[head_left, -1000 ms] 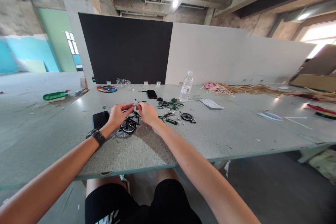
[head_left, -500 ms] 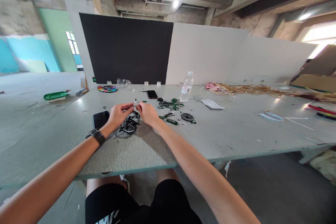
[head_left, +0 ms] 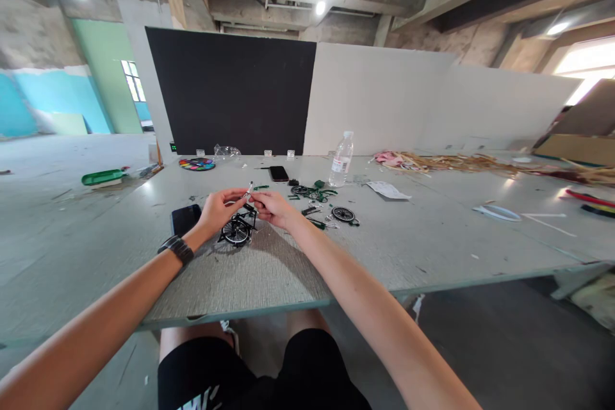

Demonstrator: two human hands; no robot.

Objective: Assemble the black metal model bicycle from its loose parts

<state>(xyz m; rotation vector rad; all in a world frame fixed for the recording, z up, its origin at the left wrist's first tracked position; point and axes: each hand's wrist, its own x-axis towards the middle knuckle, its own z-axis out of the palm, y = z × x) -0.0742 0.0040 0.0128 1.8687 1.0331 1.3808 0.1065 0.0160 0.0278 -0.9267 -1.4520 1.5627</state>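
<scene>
We held a small silver rod [head_left: 248, 190] between our left hand [head_left: 217, 209] and right hand [head_left: 272, 207], fingertips pinching it above the model bicycle [head_left: 237, 229]. Its long axis leaned up and slightly right. The water bottle [head_left: 341, 159] stood farther away.

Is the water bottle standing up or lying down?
Standing up. The water bottle sits upright on the table, its cap at the top.

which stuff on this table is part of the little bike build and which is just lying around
In the job: left hand and right hand pinching a small silver part; model bike; loose wheel; green parts.

Lying about: two phones, water bottle, colour wheel, paper, straw.
</scene>
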